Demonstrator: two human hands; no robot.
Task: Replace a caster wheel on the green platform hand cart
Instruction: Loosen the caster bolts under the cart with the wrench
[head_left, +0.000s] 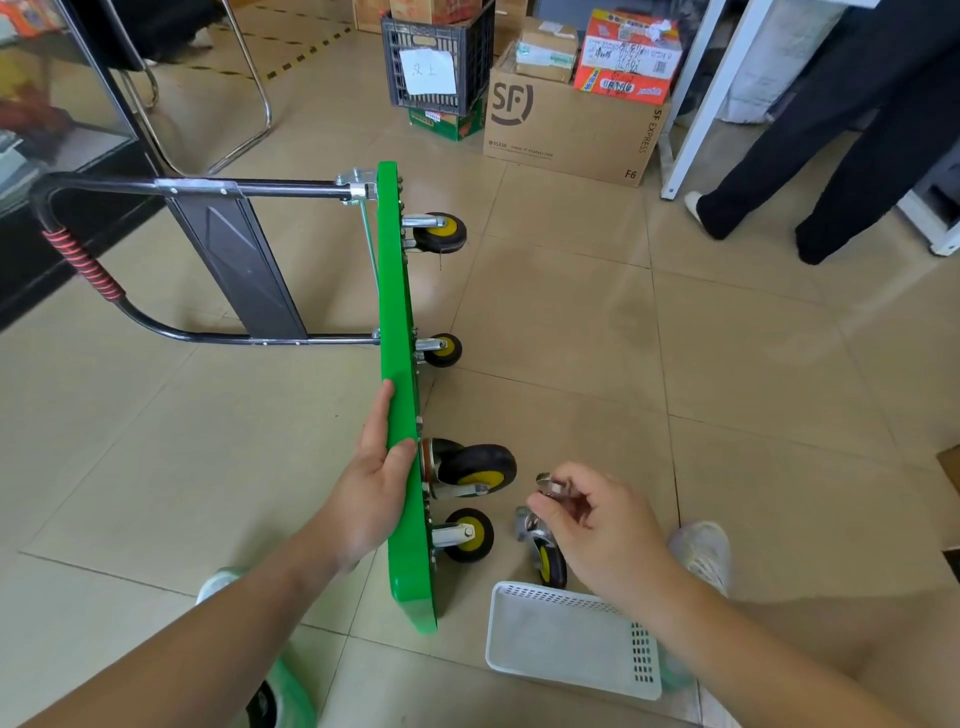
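Note:
The green platform hand cart (397, 322) stands on its side edge on the tiled floor, underside facing right, black handle (156, 260) lying to the left. Several black casters with yellow hubs stick out from the underside, among them a large one (475, 470) near my hands and a smaller one (467, 535) just below it. My left hand (376, 483) grips the platform's upper edge. My right hand (587, 519) pinches small metal hardware (550, 486) in its fingertips. A loose caster wheel (545, 556) lies on the floor under that hand.
A white perforated plastic basket (571, 644) lies on the floor by my right forearm. Cardboard boxes (571, 124) and a black crate (439, 57) stand at the back. A person's legs (831, 156) are at the upper right, a chair frame (244, 104) at upper left.

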